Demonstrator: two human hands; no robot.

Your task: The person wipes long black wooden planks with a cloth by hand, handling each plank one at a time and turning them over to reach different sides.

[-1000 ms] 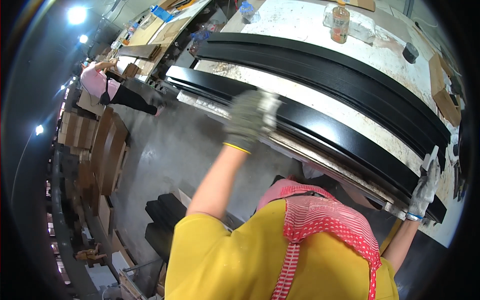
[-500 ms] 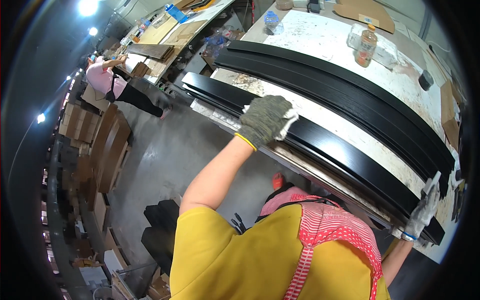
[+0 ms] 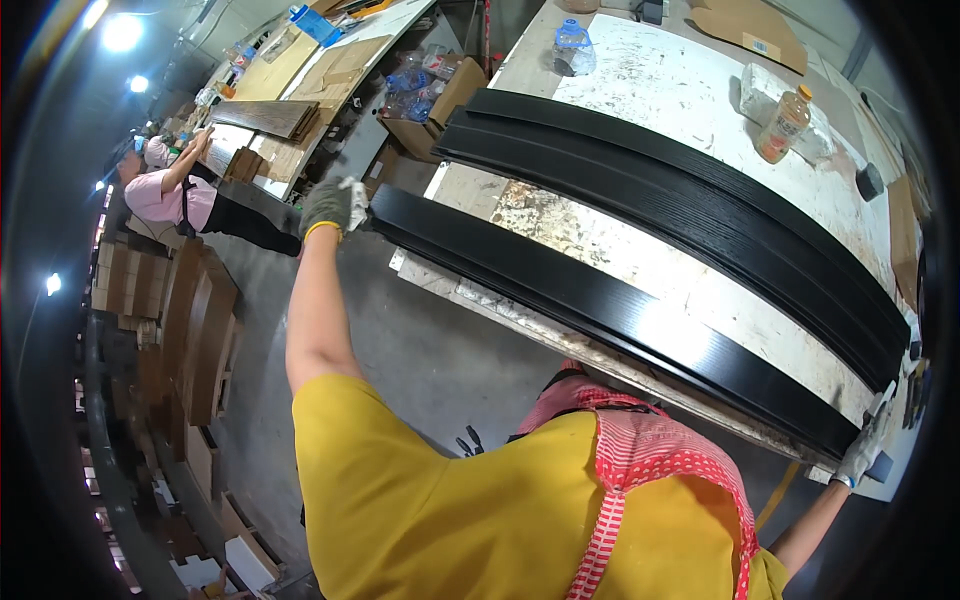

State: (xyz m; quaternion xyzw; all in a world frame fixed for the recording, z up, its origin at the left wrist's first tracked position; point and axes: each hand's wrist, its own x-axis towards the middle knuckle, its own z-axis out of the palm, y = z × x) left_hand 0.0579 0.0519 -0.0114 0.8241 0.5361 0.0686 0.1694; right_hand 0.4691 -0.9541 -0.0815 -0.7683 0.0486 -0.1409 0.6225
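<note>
A long black board (image 3: 560, 275) with a glossy face lies along the near edge of the workbench. My left hand (image 3: 325, 206), in a dark grey-green glove with a yellow cuff, is closed on a crumpled white cloth (image 3: 357, 204) just past the board's far left end. My right hand (image 3: 862, 452), in a pale glove, holds the board's right end, with some fingers pointing up; its grip is partly hidden. Behind this board lie more black boards (image 3: 680, 205) with ridged profiles, side by side.
On the white-topped workbench (image 3: 650, 75) stand a blue-capped clear bottle (image 3: 574, 52), an orange-capped bottle (image 3: 784, 125) and a dark round object (image 3: 869, 182). A carton of empty bottles (image 3: 430, 110) sits beyond. A person in pink (image 3: 175, 200) works at another table; brown panels (image 3: 205, 330) stand at left.
My left hand has slid leftward along the near board with the cloth, from its middle to past its left end. My right hand stays at the right end. The view has shifted somewhat.
</note>
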